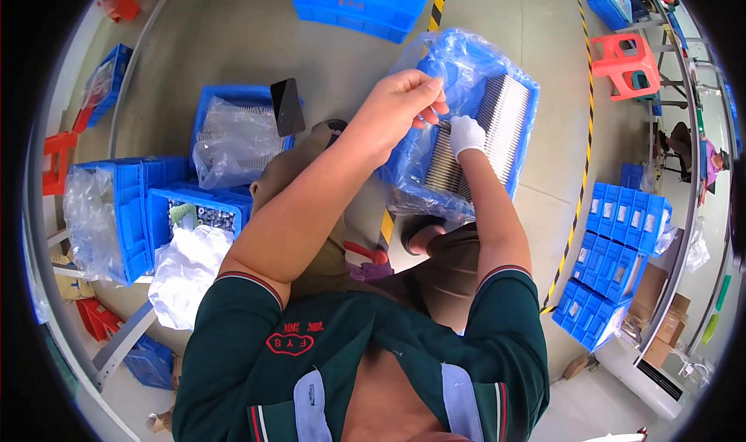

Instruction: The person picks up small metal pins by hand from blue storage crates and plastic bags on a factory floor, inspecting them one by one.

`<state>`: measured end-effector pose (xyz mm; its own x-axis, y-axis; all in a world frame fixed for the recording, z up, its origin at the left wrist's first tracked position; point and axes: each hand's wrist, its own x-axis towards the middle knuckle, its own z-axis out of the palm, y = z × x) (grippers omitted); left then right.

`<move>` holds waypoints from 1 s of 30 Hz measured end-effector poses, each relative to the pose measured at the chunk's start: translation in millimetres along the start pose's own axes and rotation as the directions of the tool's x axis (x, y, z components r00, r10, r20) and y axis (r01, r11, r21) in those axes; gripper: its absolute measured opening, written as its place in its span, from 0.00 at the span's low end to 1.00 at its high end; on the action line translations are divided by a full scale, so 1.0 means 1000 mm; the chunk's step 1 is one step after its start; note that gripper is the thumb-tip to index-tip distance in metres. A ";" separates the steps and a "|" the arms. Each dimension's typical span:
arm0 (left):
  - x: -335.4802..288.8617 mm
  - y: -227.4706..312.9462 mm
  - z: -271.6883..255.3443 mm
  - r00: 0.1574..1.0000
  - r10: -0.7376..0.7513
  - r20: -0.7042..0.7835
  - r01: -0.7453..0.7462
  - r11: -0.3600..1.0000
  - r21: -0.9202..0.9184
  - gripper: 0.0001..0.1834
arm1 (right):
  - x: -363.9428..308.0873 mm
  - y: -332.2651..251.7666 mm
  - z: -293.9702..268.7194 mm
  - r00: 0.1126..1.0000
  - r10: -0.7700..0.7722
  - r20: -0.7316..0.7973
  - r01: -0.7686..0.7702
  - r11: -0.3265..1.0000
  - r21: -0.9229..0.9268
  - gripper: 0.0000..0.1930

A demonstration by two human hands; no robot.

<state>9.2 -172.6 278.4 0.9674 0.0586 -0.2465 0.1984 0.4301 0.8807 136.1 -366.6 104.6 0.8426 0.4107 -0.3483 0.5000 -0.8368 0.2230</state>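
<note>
My left hand (406, 106) is bare and hangs over the near-left side of a blue bin (531, 111). Its thumb and fingers are pressed together; what they pinch, if anything, is too small to make out. A clear plastic liner (458, 57) bunches up inside the bin, close beyond these fingers. In a white glove, my right hand (467, 136) reaches into the bin, fingers curled down at the rows of thin metal parts (503, 119). Those parts stand packed side by side in long rows. The gloved fingertips are partly hidden, so their hold cannot be made out.
Left of me stand blue bins, one with plastic-wrapped parts (233, 143) and a dark phone (287, 107) at its edge. White crumpled plastic (189, 275) lies beside small metal pieces. Stacked blue crates (606, 267) and a red stool (625, 66) are at right.
</note>
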 end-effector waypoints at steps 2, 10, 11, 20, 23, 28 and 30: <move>0.001 0.001 0.003 1.000 -0.004 -0.002 0.004 1.000 0.004 0.12 | -0.003 0.005 0.001 0.999 0.001 -0.036 0.000 0.999 0.032 0.08; 0.002 0.001 0.001 1.000 -0.007 -0.002 0.007 1.000 0.022 0.13 | 0.000 0.005 0.006 0.994 0.039 -0.101 -0.026 0.991 0.131 0.09; 0.002 0.001 0.001 1.000 -0.011 -0.007 0.011 1.000 0.025 0.13 | 0.000 0.005 0.006 0.994 0.042 -0.103 -0.028 0.991 0.131 0.09; 0.001 0.000 -0.002 1.000 -0.009 -0.015 0.009 0.999 0.033 0.13 | 0.001 0.003 0.008 0.995 0.082 -0.061 -0.063 0.964 0.257 0.09; 0.000 0.002 0.000 1.000 -0.003 -0.012 0.003 0.999 0.044 0.13 | -0.003 0.002 0.009 0.989 0.115 -0.097 -0.085 0.958 0.275 0.09; -0.001 0.001 -0.001 0.999 0.004 -0.035 -0.003 0.999 0.033 0.13 | 0.001 0.000 0.002 0.995 0.104 -0.003 -0.100 0.969 0.227 0.09; -0.001 0.003 0.000 0.999 0.013 -0.052 -0.012 1.000 0.009 0.12 | 0.001 -0.002 -0.009 0.975 0.159 -0.156 -0.113 0.957 0.266 0.09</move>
<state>8.7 -171.1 281.1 0.9602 0.1110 -0.2562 0.1881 0.4210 0.8873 137.7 -360.9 111.9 0.9320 0.3241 -0.1623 0.3301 -0.9439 0.0109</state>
